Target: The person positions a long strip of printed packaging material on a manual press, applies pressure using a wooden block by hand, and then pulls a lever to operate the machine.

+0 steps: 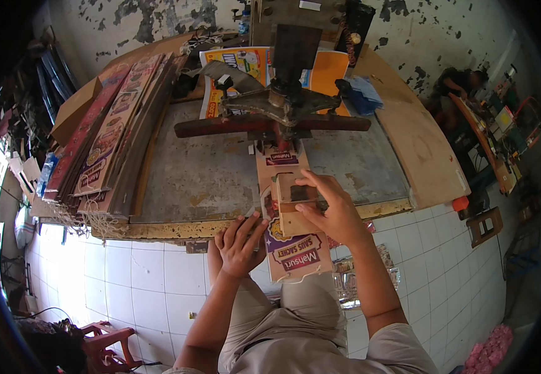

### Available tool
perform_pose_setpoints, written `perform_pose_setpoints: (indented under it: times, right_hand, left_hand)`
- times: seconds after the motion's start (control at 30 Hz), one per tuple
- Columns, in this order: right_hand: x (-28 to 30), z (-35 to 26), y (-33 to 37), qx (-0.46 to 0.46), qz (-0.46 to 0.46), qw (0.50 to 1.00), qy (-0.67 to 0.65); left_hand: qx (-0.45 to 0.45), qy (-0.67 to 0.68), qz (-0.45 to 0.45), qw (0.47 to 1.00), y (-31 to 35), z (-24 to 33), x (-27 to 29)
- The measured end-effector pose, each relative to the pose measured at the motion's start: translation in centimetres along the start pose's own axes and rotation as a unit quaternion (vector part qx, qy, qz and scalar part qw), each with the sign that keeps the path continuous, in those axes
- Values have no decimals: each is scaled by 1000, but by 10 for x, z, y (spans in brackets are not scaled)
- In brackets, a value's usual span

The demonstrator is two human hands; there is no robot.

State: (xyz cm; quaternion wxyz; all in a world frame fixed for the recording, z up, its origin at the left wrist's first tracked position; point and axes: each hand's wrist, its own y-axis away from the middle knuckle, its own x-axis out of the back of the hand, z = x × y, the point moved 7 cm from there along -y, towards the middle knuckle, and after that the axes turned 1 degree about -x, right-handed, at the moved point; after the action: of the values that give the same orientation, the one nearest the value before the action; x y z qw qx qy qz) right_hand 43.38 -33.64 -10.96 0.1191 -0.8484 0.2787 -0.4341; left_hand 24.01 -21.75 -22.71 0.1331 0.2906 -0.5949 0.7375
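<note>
A long printed cardboard strip (299,257) with a string at its near end runs from under the press head (281,134) over the table's front edge toward my lap. On top of it lies a small flat light-brown wooden block (290,223) with a dark patch or opening in its middle. My right hand (332,209) grips this block from the right, thumb and fingers apart across its face. My left hand (242,243) lies with fingers stretched out at the table's front edge, its fingertips beside the strip's left side. The underside of the block is hidden.
Stacks of printed cardboard strips (111,134) lie on the left of the metal-topped table (189,181). Colourful printed sheets (329,68) are behind the press, a brown board (417,146) at right. Packets (348,283) lie on the tiled floor. Another person (460,84) sits far right.
</note>
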Motion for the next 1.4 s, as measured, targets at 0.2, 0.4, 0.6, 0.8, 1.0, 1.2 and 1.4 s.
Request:
perform_pose_setpoints:
  times: [0.2,0.4,0.6,0.8,1.0,1.2,1.4]
  right_hand:
    - [23,0,11,36,105,994,21]
    - [21,-22,42,54,75,995,40]
    - [-1,-31,52,68,-1,993,95]
    - [-1,-18,43,58,-17,998,19]
    - [-5,-9,34,50,-14,999,-1]
    - [-1,-13,34,59,-3,998,19]
    - [-1,-11,33,46,-14,999,8]
  left_hand:
    - [1,-6,-7,1000,-2,2,2]
    - [32,34,-11,999,-5,3,6]
    - [25,19,-48,998,-14,10,12]
    - [-7,7,-99,995,-22,18,7]
    - [14,33,-75,997,-21,19,5]
    - [40,37,-69,996,-21,23,1]
    - [67,30,-67,995,-20,26,-2]
